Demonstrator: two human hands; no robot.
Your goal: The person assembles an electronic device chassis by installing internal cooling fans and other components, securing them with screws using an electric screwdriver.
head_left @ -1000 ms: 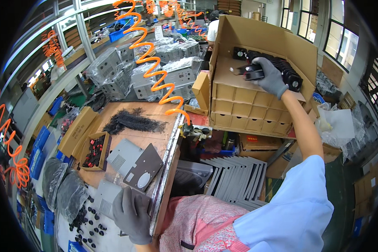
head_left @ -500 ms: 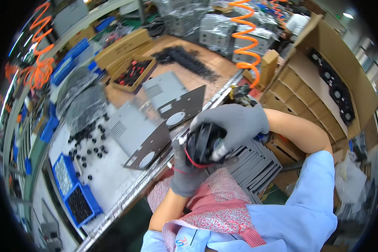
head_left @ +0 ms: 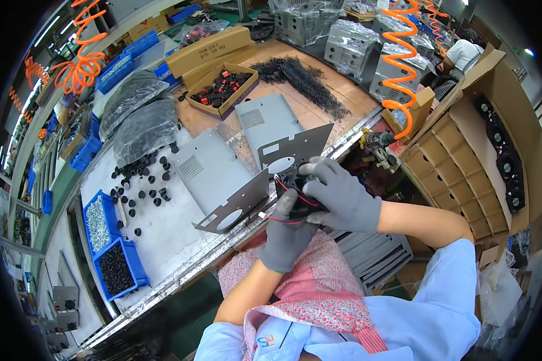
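Two gray-gloved hands are meeting at the counter's near edge, clasped around a black fan unit (head_left: 296,185). The left hand (head_left: 283,237) is gripping from the near side, thumb uppermost; the right hand (head_left: 346,195) is curling over the opposite side. I cannot tell how the hidden fingertips are set. Red leads are trailing across the unit to a white connector (head_left: 262,215). Right of the person's lap, gray metal strips (head_left: 374,259) are lying stacked below the counter (head_left: 180,231). Just beyond the hands, two bent gray panels (head_left: 214,163) are standing side by side along the near edge. Blue bins (head_left: 140,275) of small hardware are lining the left edge, with black caps (head_left: 141,194) scattering beyond them. Farther back, dark plastic bags (head_left: 141,137) are lying beside a cardboard box (head_left: 239,103) of red and black parts. Off the counter's right end, a carton (head_left: 439,123) is holding a row of black units (head_left: 503,153). Plastic-wrapped cases (head_left: 348,49) are standing behind, and a white-clad co-worker (head_left: 465,55) is occupying the background.
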